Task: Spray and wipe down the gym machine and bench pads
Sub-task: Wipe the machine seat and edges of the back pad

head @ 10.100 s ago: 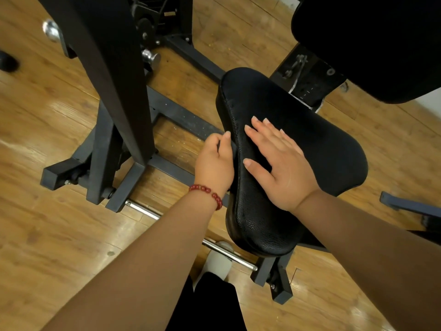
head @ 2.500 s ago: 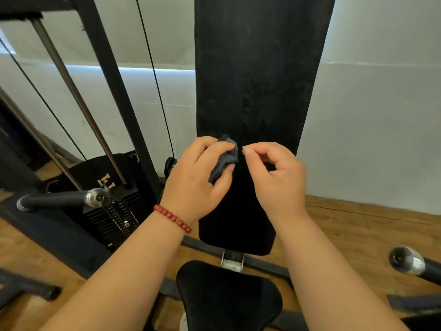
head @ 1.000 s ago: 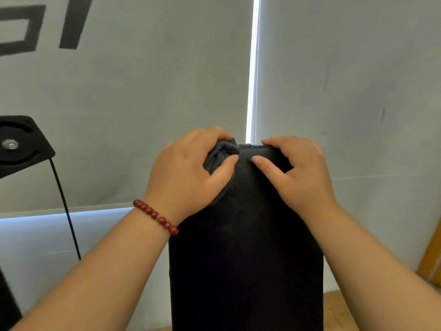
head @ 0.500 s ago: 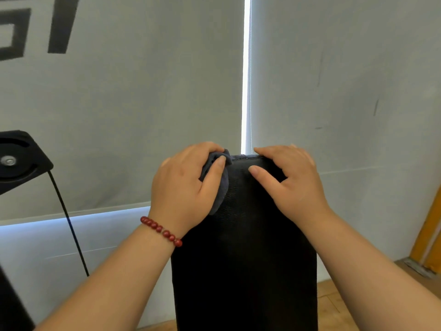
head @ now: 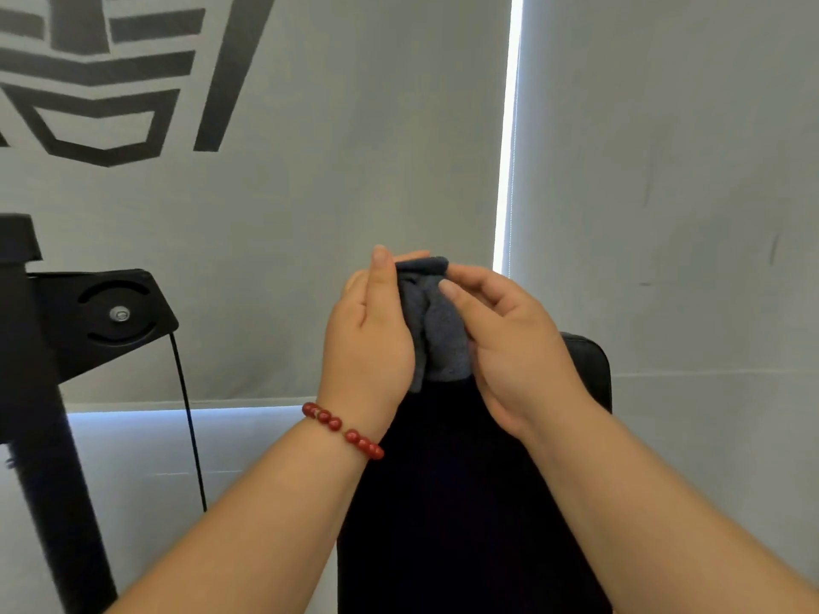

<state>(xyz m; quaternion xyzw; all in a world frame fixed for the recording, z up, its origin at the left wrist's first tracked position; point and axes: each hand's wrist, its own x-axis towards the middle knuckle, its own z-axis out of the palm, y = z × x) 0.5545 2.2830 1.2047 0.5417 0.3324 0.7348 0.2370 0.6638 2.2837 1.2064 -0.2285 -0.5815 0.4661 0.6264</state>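
Above back pad (head: 461,502) top, left hand (head: 368,343), right hand (head: 509,347) both pinch bunched grey cloth (head: 438,334); loose refolding grip risks cloth dropping behind back pad.

I see black back pad (head: 465,502) upright, lower centre of view, dark smooth face toward me, rounded top right corner showing against pale blind (head: 664,214). Grey cloth (head: 438,334) bunched just above pad's top edge, overlapping it; can't tell whether it touches.
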